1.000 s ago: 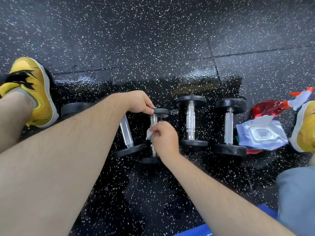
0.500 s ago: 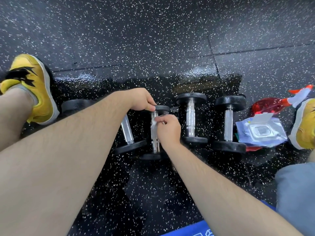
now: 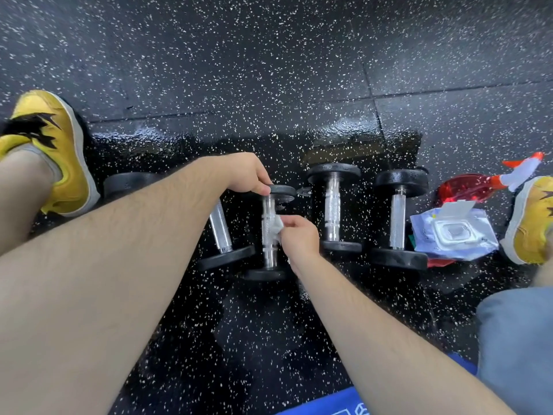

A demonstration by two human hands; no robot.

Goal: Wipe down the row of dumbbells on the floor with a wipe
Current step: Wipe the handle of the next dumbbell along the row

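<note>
Several black dumbbells with chrome handles lie in a row on the speckled black floor. My left hand (image 3: pixel 248 175) grips the far plate of the second dumbbell (image 3: pixel 267 235), steadying it. My right hand (image 3: pixel 299 239) pinches a white wipe (image 3: pixel 276 230) against the right side of that dumbbell's chrome handle, near its middle. The leftmost dumbbell (image 3: pixel 220 227) lies slanted, its far plate hidden behind my left forearm. Two more dumbbells (image 3: pixel 332 209) (image 3: pixel 398 220) lie untouched to the right.
An open pack of wipes (image 3: pixel 453 232) lies right of the row, over a red spray bottle (image 3: pixel 466 188) with a white nozzle. My yellow shoes (image 3: pixel 57 154) (image 3: pixel 531 223) flank the row. A blue mat edge (image 3: pixel 338 405) shows at the bottom.
My right hand slid the wipe up the handle toward the far plate, then back down to the middle. My left hand stayed on the far plate.
</note>
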